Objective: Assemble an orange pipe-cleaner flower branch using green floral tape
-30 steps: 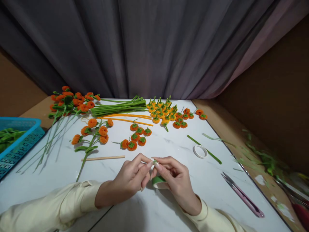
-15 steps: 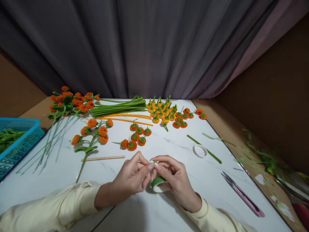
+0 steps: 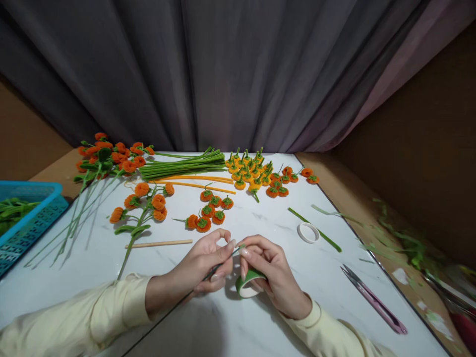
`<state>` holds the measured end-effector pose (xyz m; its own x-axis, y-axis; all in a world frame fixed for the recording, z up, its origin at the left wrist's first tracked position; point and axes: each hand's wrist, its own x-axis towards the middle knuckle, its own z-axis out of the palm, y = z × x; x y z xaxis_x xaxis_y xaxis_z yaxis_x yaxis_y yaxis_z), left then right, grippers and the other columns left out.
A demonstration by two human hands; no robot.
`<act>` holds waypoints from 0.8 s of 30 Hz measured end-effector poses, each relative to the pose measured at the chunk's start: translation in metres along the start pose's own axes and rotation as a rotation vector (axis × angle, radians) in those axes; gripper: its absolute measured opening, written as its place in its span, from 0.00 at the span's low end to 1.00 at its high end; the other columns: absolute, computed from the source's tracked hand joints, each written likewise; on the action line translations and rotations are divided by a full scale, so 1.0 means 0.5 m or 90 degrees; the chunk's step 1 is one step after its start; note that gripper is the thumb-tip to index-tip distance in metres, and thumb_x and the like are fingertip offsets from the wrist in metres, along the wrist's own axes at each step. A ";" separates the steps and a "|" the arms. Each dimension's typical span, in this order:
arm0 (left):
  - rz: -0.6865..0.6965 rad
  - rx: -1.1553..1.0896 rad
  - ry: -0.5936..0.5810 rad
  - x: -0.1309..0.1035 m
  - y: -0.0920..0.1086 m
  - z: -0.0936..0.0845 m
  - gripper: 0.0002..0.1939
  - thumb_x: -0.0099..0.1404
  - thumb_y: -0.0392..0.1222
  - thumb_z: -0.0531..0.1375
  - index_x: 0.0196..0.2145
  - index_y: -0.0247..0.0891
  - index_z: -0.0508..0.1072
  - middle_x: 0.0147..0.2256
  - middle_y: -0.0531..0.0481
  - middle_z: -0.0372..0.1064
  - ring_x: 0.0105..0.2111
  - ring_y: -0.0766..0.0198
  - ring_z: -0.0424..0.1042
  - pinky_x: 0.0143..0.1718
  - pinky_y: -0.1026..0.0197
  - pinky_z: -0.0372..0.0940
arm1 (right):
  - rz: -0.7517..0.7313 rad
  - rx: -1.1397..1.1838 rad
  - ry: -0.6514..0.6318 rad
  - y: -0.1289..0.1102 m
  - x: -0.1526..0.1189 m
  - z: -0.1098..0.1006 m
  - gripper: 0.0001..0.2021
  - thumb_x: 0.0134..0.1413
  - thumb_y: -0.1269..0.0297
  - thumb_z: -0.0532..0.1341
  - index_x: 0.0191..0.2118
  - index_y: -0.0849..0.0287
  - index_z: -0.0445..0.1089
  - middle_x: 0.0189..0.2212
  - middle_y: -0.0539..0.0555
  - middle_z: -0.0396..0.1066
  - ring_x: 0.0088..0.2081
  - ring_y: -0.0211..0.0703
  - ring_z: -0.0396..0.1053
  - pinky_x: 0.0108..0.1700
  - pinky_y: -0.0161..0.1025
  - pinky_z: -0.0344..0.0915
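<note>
My left hand [image 3: 206, 260] pinches a thin dark wire [image 3: 159, 318] near its upper end; the wire slants down across my palm to the lower left. In my right hand [image 3: 275, 272] is a roll of green floral tape [image 3: 241, 289], hanging under the fingers. The thumb and index finger of that hand pinch a small green tip [image 3: 241, 246] at the wire's end. Both hands are close together over the front middle of the table. Just beyond them lie several orange pumpkin-shaped pieces [image 3: 207, 211] with green tops.
An orange-headed stem [image 3: 136, 223] and a wooden stick [image 3: 159, 243] lie left. Green pipe cleaners [image 3: 186, 164] and yellow pumpkin pieces [image 3: 247, 173] are behind. Right are a white ring [image 3: 308, 232], a green strip [image 3: 316, 229] and purple snips [image 3: 375, 300]. A blue basket [image 3: 33, 187] stands far left.
The dark wire has swung up and now shows across my left palm. My left hand has turned slightly, its fingertips a little apart from my right. The tape roll has shifted slightly right.
</note>
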<state>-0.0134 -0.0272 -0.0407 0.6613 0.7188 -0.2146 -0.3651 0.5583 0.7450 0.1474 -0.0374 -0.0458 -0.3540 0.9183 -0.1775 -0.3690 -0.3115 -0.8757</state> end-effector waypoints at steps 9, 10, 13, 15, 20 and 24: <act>0.044 0.127 0.036 -0.006 0.001 0.009 0.18 0.63 0.51 0.60 0.36 0.41 0.53 0.15 0.62 0.65 0.06 0.78 0.46 0.07 0.76 0.42 | 0.019 0.028 -0.033 -0.005 -0.001 -0.001 0.13 0.50 0.57 0.66 0.34 0.63 0.69 0.16 0.48 0.69 0.10 0.24 0.46 0.12 0.25 0.40; 0.055 0.136 0.024 -0.006 -0.001 0.009 0.17 0.64 0.51 0.59 0.36 0.41 0.53 0.16 0.61 0.66 0.07 0.78 0.48 0.08 0.76 0.43 | 0.022 0.037 -0.044 -0.005 -0.001 -0.001 0.12 0.50 0.58 0.66 0.34 0.63 0.69 0.17 0.49 0.70 0.10 0.23 0.46 0.12 0.25 0.40; 0.071 0.142 0.004 -0.007 -0.005 0.007 0.16 0.66 0.51 0.56 0.37 0.42 0.52 0.16 0.61 0.66 0.07 0.78 0.48 0.08 0.77 0.43 | 0.033 0.073 -0.075 -0.003 -0.001 -0.001 0.11 0.51 0.59 0.66 0.34 0.62 0.69 0.17 0.49 0.72 0.09 0.22 0.44 0.12 0.25 0.41; 0.073 0.142 0.002 -0.009 -0.006 0.007 0.16 0.67 0.52 0.55 0.37 0.42 0.52 0.16 0.61 0.66 0.07 0.78 0.47 0.08 0.77 0.42 | 0.041 0.101 -0.090 0.001 0.000 0.000 0.10 0.52 0.59 0.65 0.35 0.61 0.70 0.16 0.48 0.71 0.08 0.21 0.42 0.11 0.24 0.41; 0.085 0.137 0.004 -0.008 -0.006 0.008 0.16 0.67 0.53 0.55 0.37 0.41 0.52 0.15 0.62 0.64 0.07 0.78 0.44 0.08 0.76 0.40 | 0.075 0.150 -0.094 0.014 0.003 -0.001 0.10 0.51 0.60 0.66 0.36 0.61 0.70 0.17 0.50 0.73 0.07 0.21 0.41 0.10 0.24 0.41; 0.075 0.129 0.016 -0.005 -0.011 0.004 0.16 0.66 0.54 0.55 0.37 0.42 0.53 0.15 0.63 0.61 0.07 0.77 0.44 0.07 0.76 0.39 | 0.092 0.180 -0.081 0.022 0.008 -0.003 0.10 0.47 0.61 0.68 0.32 0.62 0.71 0.18 0.51 0.74 0.07 0.21 0.41 0.10 0.23 0.41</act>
<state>-0.0116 -0.0328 -0.0433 0.6043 0.7855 -0.1332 -0.2981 0.3780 0.8765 0.1433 -0.0366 -0.0570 -0.5175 0.8277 -0.2171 -0.5249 -0.5074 -0.6834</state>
